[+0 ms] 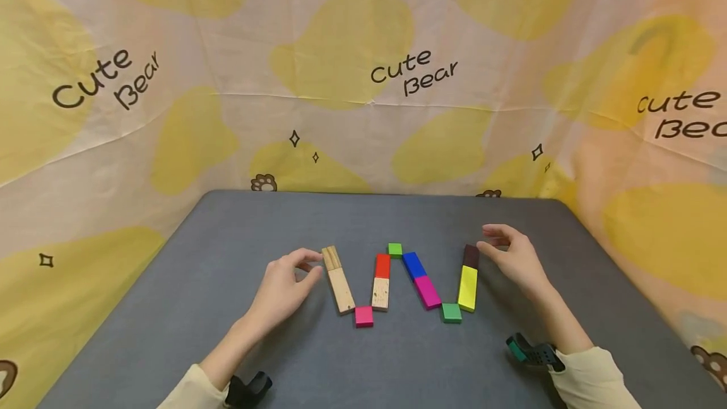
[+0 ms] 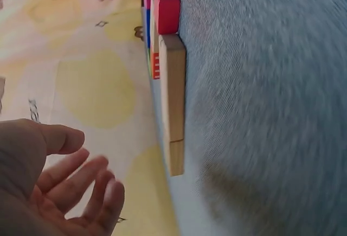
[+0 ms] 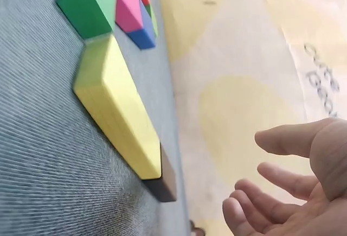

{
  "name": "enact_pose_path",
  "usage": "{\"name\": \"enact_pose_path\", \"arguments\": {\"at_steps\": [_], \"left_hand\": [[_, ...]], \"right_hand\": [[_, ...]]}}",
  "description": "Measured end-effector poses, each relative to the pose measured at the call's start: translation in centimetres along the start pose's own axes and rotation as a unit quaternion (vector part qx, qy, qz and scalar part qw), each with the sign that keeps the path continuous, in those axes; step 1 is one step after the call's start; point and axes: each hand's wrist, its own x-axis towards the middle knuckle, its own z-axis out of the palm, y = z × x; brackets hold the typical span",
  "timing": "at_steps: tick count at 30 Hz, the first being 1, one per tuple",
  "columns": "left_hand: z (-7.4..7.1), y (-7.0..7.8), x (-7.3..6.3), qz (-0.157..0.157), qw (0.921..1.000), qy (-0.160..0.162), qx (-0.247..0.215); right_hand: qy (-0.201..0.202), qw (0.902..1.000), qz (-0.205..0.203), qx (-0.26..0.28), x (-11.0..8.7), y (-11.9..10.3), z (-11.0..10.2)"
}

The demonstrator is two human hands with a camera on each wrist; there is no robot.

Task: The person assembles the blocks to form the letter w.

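Note:
Wooden blocks lie on the table in a zigzag shaped like a W. At its left end, my left hand [image 1: 284,287] is beside a plain wood block [image 1: 341,291] with a grooved one [image 1: 331,258] above it, fingers loosely bent and holding nothing. My right hand [image 1: 518,262] hovers by the dark brown block [image 1: 471,256], above the yellow block [image 1: 468,289]; in the right wrist view its fingers [image 3: 276,138] are apart with nothing between them. Between the ends lie pink [image 1: 364,317], red [image 1: 383,266], speckled wood [image 1: 380,294], light green [image 1: 395,250], blue [image 1: 414,265], magenta [image 1: 428,293] and green [image 1: 451,313] blocks.
The grey table [image 1: 397,371] has its far edge against a printed cloth backdrop [image 1: 341,49], which also rises along both sides. A black band [image 1: 248,390] is on the left wrist, and another strap [image 1: 534,353] is on the right.

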Motion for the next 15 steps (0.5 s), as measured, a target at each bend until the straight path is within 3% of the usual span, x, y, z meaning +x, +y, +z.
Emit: {"name": "enact_pose_path", "arguments": {"at_steps": [8, 15], "left_hand": [[-1.0, 1.0, 0.1, 0.086, 0.991, 0.03, 0.098], [-1.1, 0.9, -0.1, 0.128, 0.977, 0.076, 0.153]], "right_hand": [[0.017, 0.9943, -0.062, -0.085, -2.3, -1.9, -0.5], [0.069, 0.9808, -0.103, -0.15, -3.8, -2.7, 0.3]]}}
